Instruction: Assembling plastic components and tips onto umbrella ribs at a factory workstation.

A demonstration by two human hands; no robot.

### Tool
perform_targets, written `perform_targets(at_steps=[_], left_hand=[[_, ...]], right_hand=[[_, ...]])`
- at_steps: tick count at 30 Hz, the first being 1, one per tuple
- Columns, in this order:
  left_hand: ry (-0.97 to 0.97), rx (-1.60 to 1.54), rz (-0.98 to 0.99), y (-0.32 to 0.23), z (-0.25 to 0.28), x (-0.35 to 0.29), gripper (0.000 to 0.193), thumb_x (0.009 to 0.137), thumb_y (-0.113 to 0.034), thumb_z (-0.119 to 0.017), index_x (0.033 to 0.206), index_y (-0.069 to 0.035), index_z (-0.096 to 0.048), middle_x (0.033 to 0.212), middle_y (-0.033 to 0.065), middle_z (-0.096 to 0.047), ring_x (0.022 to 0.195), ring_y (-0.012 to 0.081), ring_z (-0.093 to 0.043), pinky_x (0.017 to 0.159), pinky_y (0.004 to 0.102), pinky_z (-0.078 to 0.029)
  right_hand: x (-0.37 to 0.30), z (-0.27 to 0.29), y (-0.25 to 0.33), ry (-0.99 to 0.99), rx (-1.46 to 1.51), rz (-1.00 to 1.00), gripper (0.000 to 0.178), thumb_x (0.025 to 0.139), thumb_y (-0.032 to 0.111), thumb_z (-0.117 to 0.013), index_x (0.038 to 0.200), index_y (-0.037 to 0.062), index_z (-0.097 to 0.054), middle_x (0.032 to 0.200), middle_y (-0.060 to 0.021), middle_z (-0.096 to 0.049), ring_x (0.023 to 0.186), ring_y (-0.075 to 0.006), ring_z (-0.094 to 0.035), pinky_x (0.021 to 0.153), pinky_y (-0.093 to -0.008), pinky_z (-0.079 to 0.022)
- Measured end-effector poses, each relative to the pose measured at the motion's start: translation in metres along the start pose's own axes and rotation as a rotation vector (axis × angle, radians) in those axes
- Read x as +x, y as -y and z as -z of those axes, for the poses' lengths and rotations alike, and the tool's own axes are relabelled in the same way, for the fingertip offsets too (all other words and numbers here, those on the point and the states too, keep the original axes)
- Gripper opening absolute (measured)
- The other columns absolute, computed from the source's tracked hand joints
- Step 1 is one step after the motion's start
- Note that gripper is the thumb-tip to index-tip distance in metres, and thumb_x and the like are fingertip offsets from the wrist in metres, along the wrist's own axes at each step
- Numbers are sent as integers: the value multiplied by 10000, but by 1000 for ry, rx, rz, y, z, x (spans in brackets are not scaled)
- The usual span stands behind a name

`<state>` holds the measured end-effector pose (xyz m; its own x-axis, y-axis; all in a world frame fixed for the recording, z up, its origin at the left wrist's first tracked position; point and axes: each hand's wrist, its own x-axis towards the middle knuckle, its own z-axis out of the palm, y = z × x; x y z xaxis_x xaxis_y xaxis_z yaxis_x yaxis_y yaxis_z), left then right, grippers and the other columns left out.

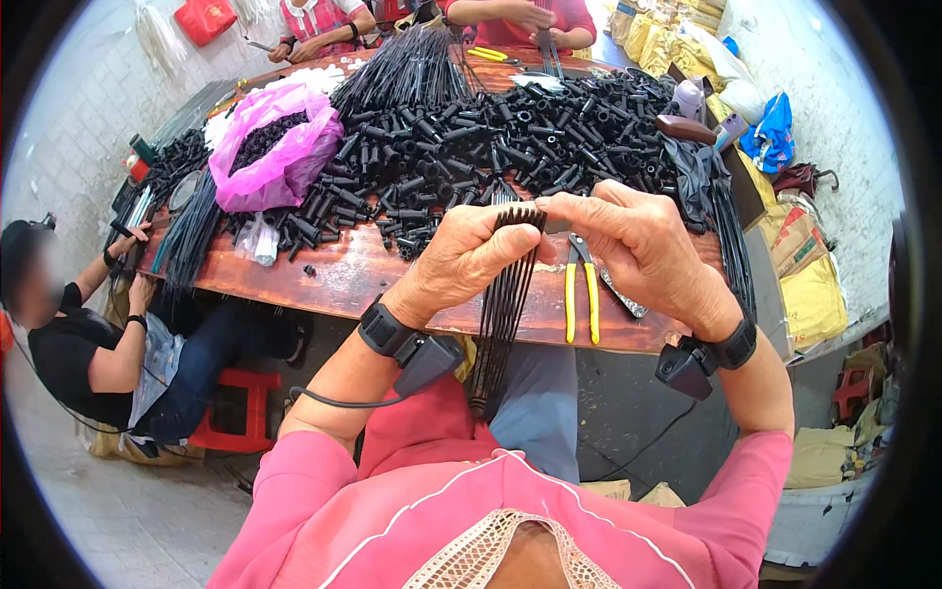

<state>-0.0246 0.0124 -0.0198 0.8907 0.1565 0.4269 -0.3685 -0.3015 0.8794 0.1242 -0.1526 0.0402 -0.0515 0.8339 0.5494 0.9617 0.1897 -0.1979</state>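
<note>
My left hand (469, 247) is closed round a bundle of thin black rods (502, 319), thumb pressed near their upper ends. The ends sit side by side in a row above the thumb, and the rods hang past the table edge toward my lap. My right hand (653, 245) is beside it, index finger reaching to the row of ends and the other fingers curled. Whatever its fingertips pinch is too small or hidden to tell. Just below the right hand, pliers with yellow handles (593, 306) lie on the reddish wooden table (383, 280).
A heap of short black plastic tubes (442, 147) covers the table's middle. Behind it are long black rods (402, 74); left stands a pink plastic bag (324, 147) of small black parts. A co-worker (93, 344) sits left; two others work across the table. Yellow sacks (814, 299) line the right.
</note>
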Motion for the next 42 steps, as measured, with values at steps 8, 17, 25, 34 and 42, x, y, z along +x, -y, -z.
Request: perform_targets(at_steps=[8, 17, 25, 34, 42], left_hand=[[1, -196, 113, -4, 1, 0, 458, 1014, -365, -497, 1052, 60, -663, 949, 122, -712, 872, 156, -672, 806, 294, -542], [-29, -298, 147, -5, -5, 0, 301, 1014, -212, -516, 1128, 27, -658, 929, 54, -707, 844, 91, -642, 759, 238, -527], [-39, -279, 161, -7, -4, 0, 290, 1012, -198, -519, 1142, 22, -657, 906, 42, -706, 835, 79, -637, 748, 228, -525], [-34, -232, 112, -9, -5, 1, 288, 1000, -211, -543, 1126, 15, -669, 881, 26, -700, 813, 71, -620, 731, 229, -513], [42, -85, 40, -3, 2, 6, 320, 991, -253, -567, 1155, 3, -664, 843, 5, -689, 775, 58, -597, 705, 227, -498]], right_hand=[[1, -1, 1, -11, 27, 13, 460, 783, 1, -610, 1201, 189, -656, 691, -84, -522, 623, -262, -583, 551, -373, -464], [-4, -10, -2, -81, 40, -32, 432, 783, 18, -629, 1185, 175, -661, 683, -84, -508, 605, -250, -564, 538, -365, -454], [1, 1, 3, -26, -78, 27, 467, 773, 13, -627, 1202, 195, -651, 669, -67, -473, 589, -242, -562, 522, -357, -462], [4, 7, 4, 14, -41, 5, 432, 766, 24, -643, 1165, 188, -677, 680, -76, -481, 597, -248, -564, 526, -363, -458], [10, 12, 0, 17, -44, 35, 380, 784, 11, -630, 1117, 176, -707, 677, -83, -495, 591, -249, -544, 536, -371, -445]])
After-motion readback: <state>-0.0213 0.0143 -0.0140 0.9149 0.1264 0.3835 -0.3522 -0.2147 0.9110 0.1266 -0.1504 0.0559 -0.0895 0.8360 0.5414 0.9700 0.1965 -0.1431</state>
